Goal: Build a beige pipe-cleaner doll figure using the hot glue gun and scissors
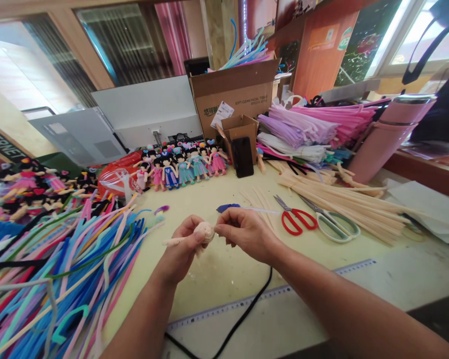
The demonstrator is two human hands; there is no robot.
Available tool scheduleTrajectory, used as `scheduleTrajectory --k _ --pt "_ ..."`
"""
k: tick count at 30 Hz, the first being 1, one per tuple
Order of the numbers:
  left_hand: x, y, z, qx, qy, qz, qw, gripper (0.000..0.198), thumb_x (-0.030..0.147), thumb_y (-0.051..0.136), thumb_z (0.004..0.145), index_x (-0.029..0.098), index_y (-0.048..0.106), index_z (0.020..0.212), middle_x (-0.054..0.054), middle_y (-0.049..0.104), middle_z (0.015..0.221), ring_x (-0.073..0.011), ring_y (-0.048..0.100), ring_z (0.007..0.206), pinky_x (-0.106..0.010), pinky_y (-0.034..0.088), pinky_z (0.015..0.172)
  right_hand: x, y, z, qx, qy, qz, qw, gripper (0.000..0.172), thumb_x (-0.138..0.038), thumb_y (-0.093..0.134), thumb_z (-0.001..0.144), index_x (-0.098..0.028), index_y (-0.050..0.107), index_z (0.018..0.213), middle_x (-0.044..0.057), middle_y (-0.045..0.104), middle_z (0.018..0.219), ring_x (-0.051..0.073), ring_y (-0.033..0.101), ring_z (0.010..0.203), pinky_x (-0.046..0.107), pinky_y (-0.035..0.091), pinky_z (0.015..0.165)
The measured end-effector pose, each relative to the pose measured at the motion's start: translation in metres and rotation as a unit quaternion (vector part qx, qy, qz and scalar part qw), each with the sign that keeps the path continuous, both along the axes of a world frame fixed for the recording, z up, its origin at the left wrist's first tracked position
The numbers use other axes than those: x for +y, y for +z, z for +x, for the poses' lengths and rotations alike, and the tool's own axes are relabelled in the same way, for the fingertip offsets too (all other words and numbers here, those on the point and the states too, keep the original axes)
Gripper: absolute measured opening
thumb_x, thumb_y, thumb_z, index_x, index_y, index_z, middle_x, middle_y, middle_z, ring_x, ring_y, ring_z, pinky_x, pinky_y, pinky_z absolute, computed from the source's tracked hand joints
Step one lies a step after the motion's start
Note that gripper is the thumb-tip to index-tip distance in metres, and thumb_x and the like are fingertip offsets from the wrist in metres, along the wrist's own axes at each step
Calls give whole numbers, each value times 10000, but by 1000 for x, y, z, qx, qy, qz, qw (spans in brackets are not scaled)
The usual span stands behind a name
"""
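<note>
My left hand (184,244) is closed around a cream doll part (206,230) of bent pipe cleaner, a wound ball with short limb-like ends sticking out. Close against the ball's right side, the fingertips of my right hand (249,233) are pinched together. Whatever lies between them is too small to make out. Just beyond the right hand is a blue-tipped tool (227,207), partly covered by the fingers. Red-handled scissors (299,219) and green-and-white-handled scissors (336,227) lie to the right on the pale table mat (209,294).
Colourful pipe cleaners (78,269) heap on the left. Finished dolls (183,167) stand at the back beside a black phone (242,157) and cardboard box (232,89). Cream pipe cleaners (351,207) and a pink flask (391,134) are right. A ruler (247,300) and black cable (243,319) lie in front.
</note>
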State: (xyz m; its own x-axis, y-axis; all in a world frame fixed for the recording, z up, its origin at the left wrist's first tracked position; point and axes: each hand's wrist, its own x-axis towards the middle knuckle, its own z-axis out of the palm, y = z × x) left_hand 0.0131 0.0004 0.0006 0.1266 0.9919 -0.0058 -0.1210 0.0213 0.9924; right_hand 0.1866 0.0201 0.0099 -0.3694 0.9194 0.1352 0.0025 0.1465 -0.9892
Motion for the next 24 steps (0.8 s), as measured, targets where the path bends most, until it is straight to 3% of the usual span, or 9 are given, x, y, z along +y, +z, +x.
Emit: scheduleTrajectory --k 8,15,24 --pt "3 -6 -1 73 83 67 992 276 374 771 664 191 575 728 50 496 604 -102 394 575 -237 307 533 -4 0 0 -15 -32 52 998 71 -202 615 818 -174 668 779 -37 593 585 96 540 538 223 428 516" --pt "2 -10 0 112 88 105 984 272 380 761 710 197 567 762 53 502 629 -106 411 593 -235 319 540 -2 0 -2 -1 -48 50 998 84 -216 652 784 -174 643 712 -36 594 593 86 507 530 211 409 494" --pt "4 -17 -1 111 97 109 983 266 382 764 726 197 585 793 56 525 642 -100 430 602 -223 331 546 -5 -1 -1 -39 -89 132 987 73 -179 632 801 -176 638 729 -15 653 669 104 562 609 226 415 562"
